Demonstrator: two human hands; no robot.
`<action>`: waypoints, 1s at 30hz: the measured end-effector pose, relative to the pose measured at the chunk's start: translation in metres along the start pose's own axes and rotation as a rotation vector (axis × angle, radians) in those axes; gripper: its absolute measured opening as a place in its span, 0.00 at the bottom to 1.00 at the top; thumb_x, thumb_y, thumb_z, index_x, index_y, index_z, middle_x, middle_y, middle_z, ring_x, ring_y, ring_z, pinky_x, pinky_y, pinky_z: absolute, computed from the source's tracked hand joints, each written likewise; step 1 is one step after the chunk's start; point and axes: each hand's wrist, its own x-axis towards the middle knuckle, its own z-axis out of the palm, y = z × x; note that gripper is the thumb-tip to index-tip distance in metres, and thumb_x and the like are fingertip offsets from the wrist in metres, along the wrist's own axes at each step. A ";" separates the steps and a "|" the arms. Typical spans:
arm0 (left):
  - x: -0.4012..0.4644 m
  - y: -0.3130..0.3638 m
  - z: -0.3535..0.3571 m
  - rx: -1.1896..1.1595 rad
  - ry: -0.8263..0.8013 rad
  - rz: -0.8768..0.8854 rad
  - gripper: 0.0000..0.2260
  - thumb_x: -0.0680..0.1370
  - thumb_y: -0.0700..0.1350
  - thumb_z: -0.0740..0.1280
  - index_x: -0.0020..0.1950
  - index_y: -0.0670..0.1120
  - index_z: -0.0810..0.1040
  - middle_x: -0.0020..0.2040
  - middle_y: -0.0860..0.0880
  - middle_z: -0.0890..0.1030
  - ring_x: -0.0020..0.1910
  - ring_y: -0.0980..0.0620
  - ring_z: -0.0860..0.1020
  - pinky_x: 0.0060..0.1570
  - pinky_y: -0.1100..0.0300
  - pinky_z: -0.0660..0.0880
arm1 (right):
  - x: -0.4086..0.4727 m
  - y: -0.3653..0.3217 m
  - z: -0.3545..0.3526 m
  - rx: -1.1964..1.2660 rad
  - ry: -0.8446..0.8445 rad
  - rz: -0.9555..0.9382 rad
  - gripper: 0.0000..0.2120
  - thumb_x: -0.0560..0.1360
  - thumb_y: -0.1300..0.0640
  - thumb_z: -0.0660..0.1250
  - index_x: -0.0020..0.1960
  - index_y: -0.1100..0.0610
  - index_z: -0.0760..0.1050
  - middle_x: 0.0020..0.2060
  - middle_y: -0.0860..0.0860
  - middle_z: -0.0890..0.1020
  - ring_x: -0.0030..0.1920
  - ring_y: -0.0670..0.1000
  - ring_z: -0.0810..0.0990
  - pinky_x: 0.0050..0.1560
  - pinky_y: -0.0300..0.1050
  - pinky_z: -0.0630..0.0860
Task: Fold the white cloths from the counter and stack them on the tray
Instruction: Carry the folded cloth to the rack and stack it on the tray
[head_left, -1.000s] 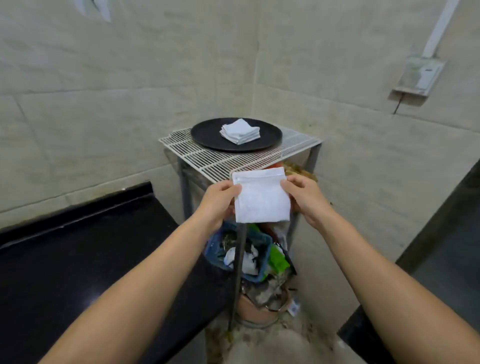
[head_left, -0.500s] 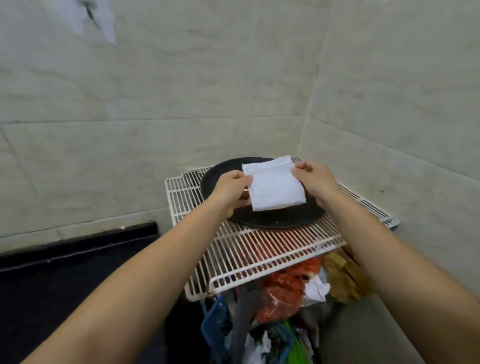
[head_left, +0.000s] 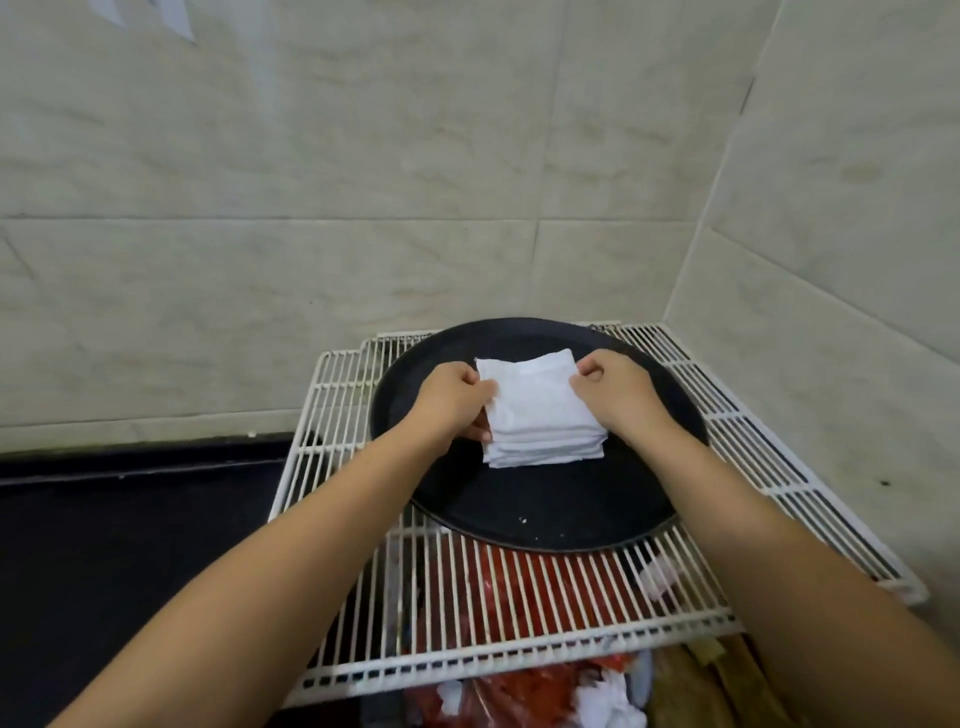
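A round black tray (head_left: 545, 514) lies on a white wire rack (head_left: 519, 613) in the wall corner. On the tray stands a stack of folded white cloths (head_left: 545, 449). The top folded cloth (head_left: 535, 400) lies on that stack. My left hand (head_left: 449, 397) pinches the cloth's left edge, with fingers reaching down the stack's side. My right hand (head_left: 615, 392) pinches its right edge with curled fingers.
A black counter (head_left: 130, 545) runs along the left below the tiled wall. Under the rack sit red bags and crumpled white paper (head_left: 519, 691). Tiled walls close in behind and to the right of the rack.
I stepped closer and both hands carried the folded cloth forward and down, from the air in front of the rack onto the stack on the tray.
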 end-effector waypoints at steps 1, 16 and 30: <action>-0.002 0.000 0.001 0.034 0.010 0.008 0.11 0.79 0.41 0.63 0.39 0.44 0.65 0.34 0.44 0.71 0.26 0.48 0.74 0.24 0.60 0.77 | 0.000 0.001 0.000 -0.010 -0.004 -0.005 0.08 0.76 0.61 0.60 0.50 0.61 0.77 0.36 0.47 0.74 0.44 0.50 0.73 0.45 0.41 0.67; -0.059 -0.003 -0.082 0.081 0.138 0.135 0.08 0.80 0.47 0.61 0.42 0.46 0.69 0.34 0.48 0.76 0.27 0.53 0.74 0.21 0.65 0.68 | -0.030 -0.078 0.004 -0.113 0.161 -0.326 0.13 0.78 0.55 0.58 0.57 0.59 0.75 0.54 0.57 0.79 0.53 0.57 0.77 0.49 0.47 0.71; -0.386 -0.236 -0.423 0.342 0.735 -0.132 0.07 0.79 0.46 0.60 0.46 0.45 0.74 0.37 0.49 0.79 0.32 0.52 0.76 0.33 0.57 0.74 | -0.367 -0.325 0.335 -0.014 -0.452 -0.918 0.14 0.79 0.51 0.58 0.62 0.55 0.72 0.56 0.53 0.76 0.57 0.54 0.75 0.56 0.52 0.72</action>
